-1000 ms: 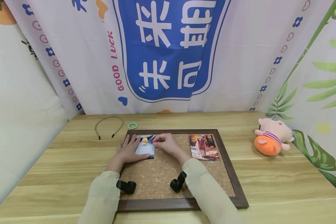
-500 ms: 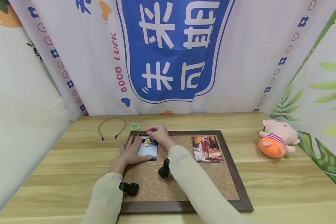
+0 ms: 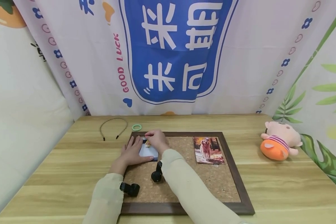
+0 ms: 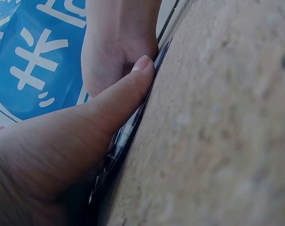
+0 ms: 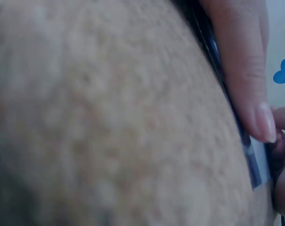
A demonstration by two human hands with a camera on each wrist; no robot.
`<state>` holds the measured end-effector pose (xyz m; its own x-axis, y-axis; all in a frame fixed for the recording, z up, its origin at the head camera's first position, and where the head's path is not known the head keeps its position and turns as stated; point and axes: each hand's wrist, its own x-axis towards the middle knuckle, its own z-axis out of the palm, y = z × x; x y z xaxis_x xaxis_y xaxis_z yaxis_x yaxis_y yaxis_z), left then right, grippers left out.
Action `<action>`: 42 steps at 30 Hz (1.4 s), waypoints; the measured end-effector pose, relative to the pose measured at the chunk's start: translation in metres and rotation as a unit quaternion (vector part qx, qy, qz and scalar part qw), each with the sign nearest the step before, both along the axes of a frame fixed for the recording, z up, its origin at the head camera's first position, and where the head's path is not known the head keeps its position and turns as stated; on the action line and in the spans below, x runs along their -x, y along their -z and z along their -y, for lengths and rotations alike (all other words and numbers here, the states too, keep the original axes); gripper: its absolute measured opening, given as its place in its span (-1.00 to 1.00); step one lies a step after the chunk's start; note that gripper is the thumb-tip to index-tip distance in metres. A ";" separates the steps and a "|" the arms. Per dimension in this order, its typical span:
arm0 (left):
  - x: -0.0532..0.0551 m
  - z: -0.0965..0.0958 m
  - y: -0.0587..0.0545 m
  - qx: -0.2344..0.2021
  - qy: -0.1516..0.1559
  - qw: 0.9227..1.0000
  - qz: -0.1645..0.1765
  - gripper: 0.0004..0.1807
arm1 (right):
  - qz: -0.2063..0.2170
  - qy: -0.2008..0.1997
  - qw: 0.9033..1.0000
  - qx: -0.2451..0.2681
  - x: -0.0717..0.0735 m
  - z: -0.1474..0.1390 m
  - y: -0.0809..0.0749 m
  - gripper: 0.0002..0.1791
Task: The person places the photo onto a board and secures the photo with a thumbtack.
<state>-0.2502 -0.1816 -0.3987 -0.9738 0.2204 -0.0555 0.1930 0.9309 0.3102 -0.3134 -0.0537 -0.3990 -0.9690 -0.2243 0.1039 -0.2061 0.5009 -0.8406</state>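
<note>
A photo (image 3: 149, 152) with a small yellow figure lies at the upper left of a framed corkboard (image 3: 182, 143). My left hand (image 3: 133, 153) presses it flat with spread fingers. In the left wrist view, that hand's thumb (image 4: 111, 106) lies along the photo's edge. My right hand (image 3: 157, 140) is at the photo's top edge, thumb and fingertips together on a small pink pushpin that the fingers now mostly hide. The right wrist view shows the photo's corner (image 5: 258, 165) under the left thumb.
A dog photo (image 3: 208, 151) is on the board's upper right. Behind the board lie a headband (image 3: 113, 119) and a green ring (image 3: 136, 127). A pink and orange plush toy (image 3: 280, 140) lies at the table's right. A printed curtain (image 3: 235, 77) hangs behind.
My right hand has moved from the photo's right side up and left to its top edge, carrying the pink pushpin. My left hand stays on the photo.
</note>
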 end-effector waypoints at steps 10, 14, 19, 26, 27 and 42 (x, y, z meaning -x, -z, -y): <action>0.000 0.000 -0.002 -0.003 0.003 1.000 -0.002 0.12 | 0.019 0.011 0.999 -0.029 -0.001 0.002 -0.001 -0.86; -0.001 -0.001 -0.001 -0.008 0.002 1.000 0.005 0.12 | 0.030 0.018 0.999 -0.038 -0.001 0.002 0.000 -0.87; 0.000 -0.002 0.001 -0.009 0.002 1.000 0.002 0.11 | 0.034 0.028 0.997 -0.058 0.000 0.001 0.001 -0.88; 0.001 -0.001 0.001 -0.007 0.003 1.000 0.000 0.12 | 0.006 0.015 0.995 -0.095 -0.001 0.003 0.000 -0.89; 0.001 -0.001 0.000 -0.007 0.003 1.000 -0.001 0.12 | 0.004 0.012 0.995 -0.097 -0.001 0.003 -0.001 -0.89; 0.002 -0.001 0.000 0.002 0.005 1.000 0.004 0.13 | -0.002 0.005 0.991 -0.136 0.001 0.006 -0.003 -0.88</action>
